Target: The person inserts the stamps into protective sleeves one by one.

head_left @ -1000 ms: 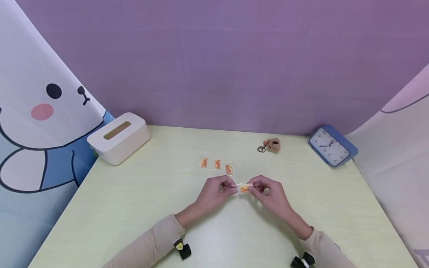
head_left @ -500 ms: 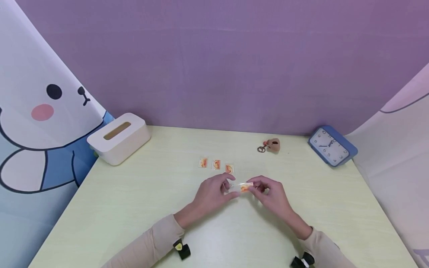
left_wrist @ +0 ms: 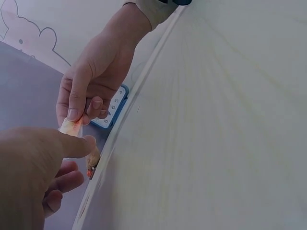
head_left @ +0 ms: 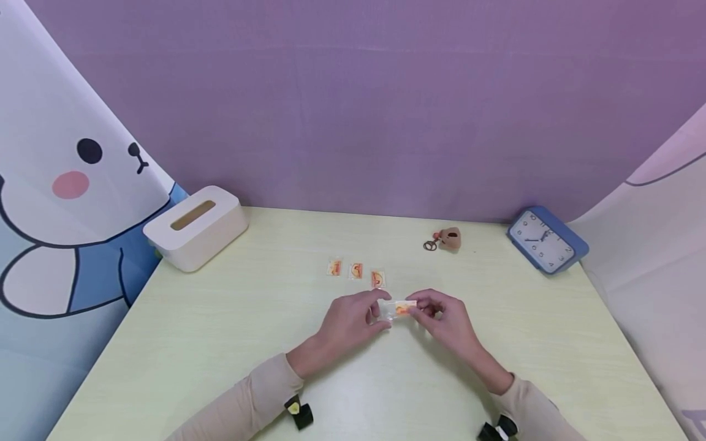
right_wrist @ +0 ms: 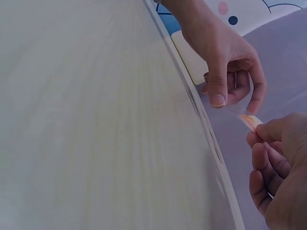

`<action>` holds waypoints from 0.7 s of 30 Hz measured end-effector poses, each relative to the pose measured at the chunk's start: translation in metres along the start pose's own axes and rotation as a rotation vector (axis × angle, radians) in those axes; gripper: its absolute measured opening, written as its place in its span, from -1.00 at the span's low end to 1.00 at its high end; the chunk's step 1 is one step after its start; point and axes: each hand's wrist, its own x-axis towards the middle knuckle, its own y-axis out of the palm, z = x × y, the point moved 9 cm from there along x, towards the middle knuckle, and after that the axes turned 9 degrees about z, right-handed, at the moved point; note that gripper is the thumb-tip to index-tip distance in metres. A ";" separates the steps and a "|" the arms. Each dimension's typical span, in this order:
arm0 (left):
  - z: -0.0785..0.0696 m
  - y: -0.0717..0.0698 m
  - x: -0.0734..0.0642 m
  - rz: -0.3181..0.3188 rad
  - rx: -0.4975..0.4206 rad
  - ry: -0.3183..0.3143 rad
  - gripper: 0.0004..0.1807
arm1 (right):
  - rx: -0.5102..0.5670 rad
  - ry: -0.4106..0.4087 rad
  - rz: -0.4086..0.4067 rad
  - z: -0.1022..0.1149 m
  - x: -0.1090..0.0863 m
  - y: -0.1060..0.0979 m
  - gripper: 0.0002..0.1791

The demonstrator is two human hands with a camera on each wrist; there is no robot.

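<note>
My right hand point(head_left: 445, 320) pinches a small clear plastic packet with an orange print point(head_left: 405, 308) by its right end, between thumb and forefinger. The packet is held above the table point(head_left: 353, 392), its clear end pointing left. Around that clear end my left hand point(head_left: 350, 316) has its thumb and forefinger spread apart. In the right wrist view a gap shows between the left thumb point(right_wrist: 218, 96) and forefinger; whether either touches the plastic I cannot tell. Three similar orange-printed packets lie just beyond the hands: the left one point(head_left: 334, 267), the middle one point(head_left: 356, 270) and the right one point(head_left: 377, 278).
A white tissue box point(head_left: 197, 228) stands at the back left edge. Toward the back right lies a brown keychain figure point(head_left: 450, 239) with a ring. A blue clock point(head_left: 548, 240) leans at the right corner. Behind the table hangs a purple cloth point(head_left: 353, 110).
My left thumb and forefinger have let go of the packet's clear end and spread apart around it. The right hand keeps its pinch in nearly the same place.
</note>
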 end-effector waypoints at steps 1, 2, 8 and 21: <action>-0.001 -0.001 0.000 -0.008 0.007 0.008 -0.53 | 0.002 0.000 0.004 0.000 0.000 0.000 -0.83; -0.003 -0.002 -0.001 -0.017 0.012 0.016 -0.53 | 0.002 0.004 0.007 0.000 0.000 0.001 -0.83; -0.006 -0.002 -0.002 -0.037 0.037 0.031 -0.54 | -0.008 0.018 0.022 0.000 0.000 0.002 -0.79; 0.004 -0.008 -0.002 -0.058 0.015 -0.011 -0.53 | 0.007 0.046 -0.014 -0.006 -0.003 -0.004 -0.67</action>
